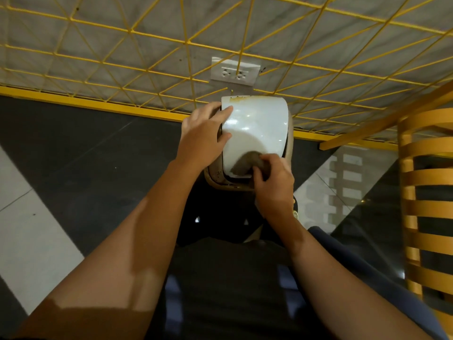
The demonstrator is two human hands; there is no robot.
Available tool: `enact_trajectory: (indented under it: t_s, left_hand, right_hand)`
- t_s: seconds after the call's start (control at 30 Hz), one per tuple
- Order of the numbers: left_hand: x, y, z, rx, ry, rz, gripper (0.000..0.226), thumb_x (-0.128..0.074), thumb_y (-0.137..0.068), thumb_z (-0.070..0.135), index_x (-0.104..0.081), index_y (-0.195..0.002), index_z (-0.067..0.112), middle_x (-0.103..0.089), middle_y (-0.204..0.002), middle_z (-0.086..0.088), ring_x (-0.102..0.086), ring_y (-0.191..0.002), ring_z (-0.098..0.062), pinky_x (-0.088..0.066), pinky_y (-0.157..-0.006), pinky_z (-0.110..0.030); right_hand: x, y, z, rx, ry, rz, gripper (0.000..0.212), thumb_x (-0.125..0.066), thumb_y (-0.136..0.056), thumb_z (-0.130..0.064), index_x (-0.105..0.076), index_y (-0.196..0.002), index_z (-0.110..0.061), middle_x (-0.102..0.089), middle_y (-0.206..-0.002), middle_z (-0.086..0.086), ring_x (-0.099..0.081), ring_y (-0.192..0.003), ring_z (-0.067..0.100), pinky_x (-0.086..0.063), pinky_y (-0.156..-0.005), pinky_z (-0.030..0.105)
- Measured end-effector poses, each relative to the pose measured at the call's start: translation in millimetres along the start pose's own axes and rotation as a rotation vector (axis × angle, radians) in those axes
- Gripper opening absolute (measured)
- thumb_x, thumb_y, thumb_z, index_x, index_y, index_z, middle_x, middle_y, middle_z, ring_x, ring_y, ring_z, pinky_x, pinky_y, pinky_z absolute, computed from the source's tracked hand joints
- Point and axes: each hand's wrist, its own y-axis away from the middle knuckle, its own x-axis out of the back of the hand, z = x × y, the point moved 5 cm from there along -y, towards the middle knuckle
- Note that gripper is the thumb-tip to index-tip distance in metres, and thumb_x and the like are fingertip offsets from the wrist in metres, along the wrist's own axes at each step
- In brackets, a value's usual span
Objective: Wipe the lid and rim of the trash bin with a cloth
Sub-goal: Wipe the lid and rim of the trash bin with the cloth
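A trash bin stands against the wall in the middle of the head view, with a glossy white lid (pixel 257 123) and a beige rim (pixel 212 179) around it. Yellowish stains mark the lid's far edge. My left hand (pixel 203 133) grips the lid's left edge, fingers over the top. My right hand (pixel 274 182) presses a dark grey cloth (pixel 247 163) against the near end of the lid. The cloth is bunched and partly hidden under my fingers.
A yellow wire grid (pixel 186 42) covers the marble wall behind the bin, with a white power socket (pixel 234 73) just above the lid. A yellow slatted chair (pixel 426 192) stands close on the right. Dark and white floor tiles lie to the left.
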Motion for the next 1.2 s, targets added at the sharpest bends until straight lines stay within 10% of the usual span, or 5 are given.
enact_trajectory:
  t_s: [0.3,0.6,0.8,1.0,1.2]
  left_hand:
    - [-4.3,2.4,37.8,-0.096,-0.108,0.008,0.054,-0.059,-0.084,0.033,-0.043,-0.133,0.019,-0.026,-0.148,-0.011,-0.022,-0.135,-0.029,-0.017,-0.107,-0.044]
    - [-36.8,3.2,52.6,-0.226,-0.263,-0.226,0.089,-0.065,-0.081,0.040,-0.009,-0.147,0.015,-0.005,-0.156,-0.003,-0.002,-0.143,-0.026,-0.007,-0.114,-0.039]
    - [-37.6,4.4,55.1,-0.211,-0.227,-0.203,0.089,-0.067,-0.080,0.036,-0.012,-0.146,0.016,-0.007,-0.156,-0.002,-0.003,-0.143,-0.025,-0.006,-0.114,-0.038]
    - [-36.3,4.0,52.6,-0.215,-0.195,-0.193,0.089,-0.070,-0.077,0.033,-0.016,-0.146,0.013,-0.012,-0.155,-0.002,-0.004,-0.143,-0.024,-0.006,-0.113,-0.036]
    - [-35.2,3.0,53.1,-0.225,-0.209,-0.198,0.090,-0.068,-0.079,0.035,-0.013,-0.147,0.016,-0.009,-0.156,-0.001,-0.003,-0.143,-0.023,-0.006,-0.113,-0.035]
  right_hand:
    - [52.4,-16.0,13.8,-0.232,-0.446,0.376,0.033,-0.061,-0.084,-0.021,-0.050,-0.115,-0.026,-0.059,-0.095,-0.014,-0.059,-0.086,-0.004,-0.052,-0.078,0.016]
    - [31.1,-38.8,22.8,-0.054,-0.143,0.080,0.044,-0.047,-0.095,-0.024,-0.040,-0.139,-0.021,-0.038,-0.148,0.005,-0.034,-0.136,0.016,-0.022,-0.107,0.017]
    - [24.8,-63.4,43.4,-0.365,-0.342,-0.003,0.048,-0.042,-0.096,-0.033,-0.033,-0.143,-0.025,-0.042,-0.144,0.004,-0.038,-0.132,0.021,-0.031,-0.108,0.034]
    - [14.8,-73.4,-3.6,0.054,-0.038,0.036,0.055,-0.047,-0.094,-0.039,-0.028,-0.144,-0.031,-0.022,-0.152,0.017,-0.020,-0.141,0.030,-0.024,-0.113,0.040]
    - [19.0,-86.5,18.2,-0.175,-0.244,0.037,0.047,-0.041,-0.097,-0.039,-0.031,-0.142,-0.034,-0.035,-0.149,0.009,-0.032,-0.136,0.024,-0.029,-0.106,0.030]
